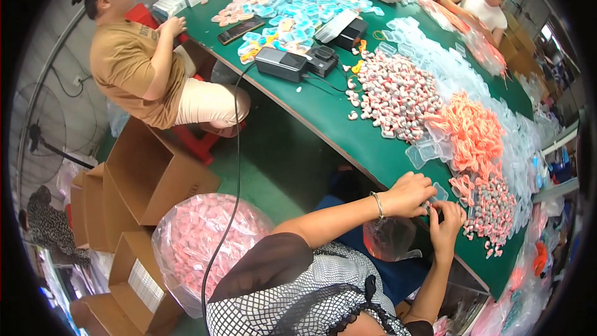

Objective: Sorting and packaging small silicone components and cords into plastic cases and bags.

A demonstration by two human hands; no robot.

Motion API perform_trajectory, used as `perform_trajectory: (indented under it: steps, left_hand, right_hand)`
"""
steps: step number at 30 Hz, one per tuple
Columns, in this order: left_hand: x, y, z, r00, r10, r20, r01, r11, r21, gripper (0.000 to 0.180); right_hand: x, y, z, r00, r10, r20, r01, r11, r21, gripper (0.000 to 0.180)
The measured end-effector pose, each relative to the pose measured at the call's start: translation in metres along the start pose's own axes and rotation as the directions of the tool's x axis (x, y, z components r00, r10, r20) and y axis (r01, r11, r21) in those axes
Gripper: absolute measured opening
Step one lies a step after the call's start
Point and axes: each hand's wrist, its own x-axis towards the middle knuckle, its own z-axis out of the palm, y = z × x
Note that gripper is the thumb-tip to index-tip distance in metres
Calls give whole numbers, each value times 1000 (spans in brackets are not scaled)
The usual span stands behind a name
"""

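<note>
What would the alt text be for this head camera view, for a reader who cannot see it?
A person's left hand and right hand meet over a small clear plastic case at the edge of a long green table, beside heaps of orange cords and small white-and-red pieces.

The green surface is looking smooth and matt; the clear plastic cases are shining glossy, and the cardboard boxes are looking dull.
</note>
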Motion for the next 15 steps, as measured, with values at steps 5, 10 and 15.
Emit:
perform_trajectory:
  steps: [5,10,15]
  left_hand:
    - [0,0,1,1000,16,15,-16,1000,-14,46]
    - [-1,-3,2,1000,14,4,-14,1000,-26,47]
    - [-3,-3,2,1000,11,-11,-12,999,-41,47]
  right_hand:
    - [0,0,-1,1000,-5,0,5,1000,0,10]
    - [0,0,3,998,-55,-42,55,998,0,9]
    - [-2,1,1,997,-66,-32,67,998,16,9]
